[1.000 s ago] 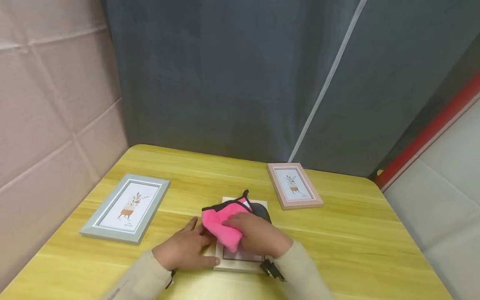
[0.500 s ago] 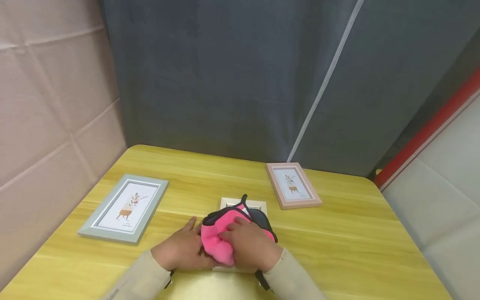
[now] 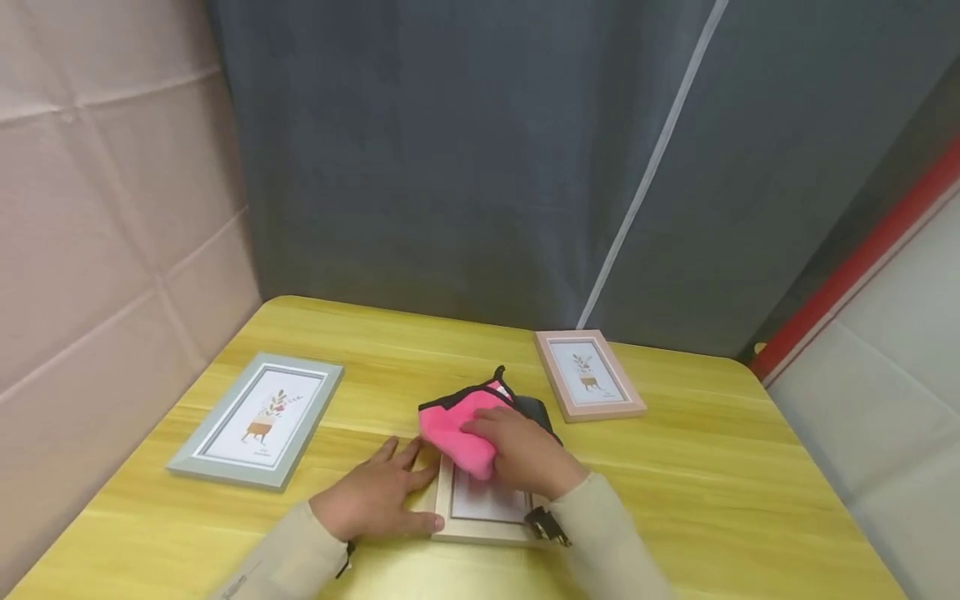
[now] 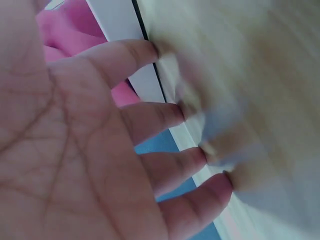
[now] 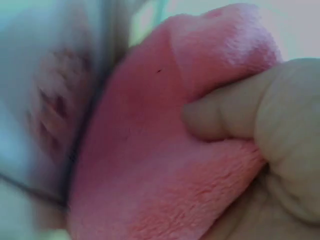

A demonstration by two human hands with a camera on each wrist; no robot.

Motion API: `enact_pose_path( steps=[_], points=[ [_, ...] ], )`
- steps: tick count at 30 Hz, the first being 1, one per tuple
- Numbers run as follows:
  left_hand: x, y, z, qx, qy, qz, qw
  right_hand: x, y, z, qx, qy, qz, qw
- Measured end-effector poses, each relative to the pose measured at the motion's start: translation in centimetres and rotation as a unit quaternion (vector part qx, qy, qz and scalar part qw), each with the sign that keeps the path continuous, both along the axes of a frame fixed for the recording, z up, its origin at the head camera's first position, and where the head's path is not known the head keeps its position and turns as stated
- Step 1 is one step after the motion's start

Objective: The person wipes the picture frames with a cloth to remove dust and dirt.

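A pink plush cloth with black edging (image 3: 453,429) lies over the upper part of a cream picture frame (image 3: 487,530) on the table. My right hand (image 3: 528,457) grips the cloth from above; in the right wrist view its thumb (image 5: 215,120) sinks into the pink pile (image 5: 135,130). My left hand (image 3: 378,496) rests at the frame's left side, fingers spread and thumb tip at the frame's lower left corner. In the left wrist view the left fingertips (image 4: 195,162) meet the wooden surface beside the frame. The frame's upper part is hidden.
A grey-green picture frame (image 3: 187,461) lies flat on the left of the yellow wood-grain table (image 3: 720,483). At the back right lies a pink picture frame (image 3: 557,379). A dark grey curtain (image 3: 450,167) closes off the back, and a pale wall (image 3: 112,192) stands at left.
The right hand and cloth move down over the cream frame, then back up and slightly right, baring its lower part. The left hand stays at the frame's side.
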State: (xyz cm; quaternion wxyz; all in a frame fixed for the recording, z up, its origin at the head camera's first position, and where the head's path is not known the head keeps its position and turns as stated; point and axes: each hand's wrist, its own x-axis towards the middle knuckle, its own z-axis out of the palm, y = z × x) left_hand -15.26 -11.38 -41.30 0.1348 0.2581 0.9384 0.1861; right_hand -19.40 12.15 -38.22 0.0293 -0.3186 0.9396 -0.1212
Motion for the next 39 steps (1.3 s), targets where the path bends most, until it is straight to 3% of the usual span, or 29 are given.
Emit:
enact_pose_path(
  steps=[3,6,12,16,20,28,31,35,39],
  points=[
    [-0.4,-0.4,0.0,0.012,-0.013,-0.004,0.9998,1.7,1.8,1.4,-0.03,0.029,0.023,0.999],
    [-1.4,-0.9,0.1,0.04,-0.02,0.009,0.9989,3.8,2.8,1.9,-0.014,0.044,0.055,0.997],
    [-5.1,-0.1,-0.6,0.108,0.032,0.072,0.991,6.9,2.0,0.0,0.062,0.031,0.118,0.991],
    [-6.7,1.1,-1.4,0.076,0.033,0.102,0.9913,7.8,1.1,-1.0,0.09,0.009,0.123,0.988],
    [-6.9,1.9,-1.1,0.042,0.029,0.104,0.9933,8.0,0.9,-1.2,0.095,0.008,0.111,0.989],
    [-6.7,2.2,-0.7,0.034,0.017,0.109,0.9933,7.6,1.0,-1.1,0.092,0.0,0.086,0.992],
    [-6.6,2.1,-0.6,0.041,0.016,0.113,0.9926,7.3,1.7,-0.7,0.099,-0.024,0.041,0.994],
    [-6.4,2.1,-0.5,0.057,0.009,0.12,0.991,6.9,2.9,-0.2,0.113,-0.019,-0.029,0.993],
    [-6.3,2.3,-0.5,0.063,0.0,0.133,0.9891,6.4,3.7,-0.1,0.11,0.012,-0.035,0.993]
  ],
)
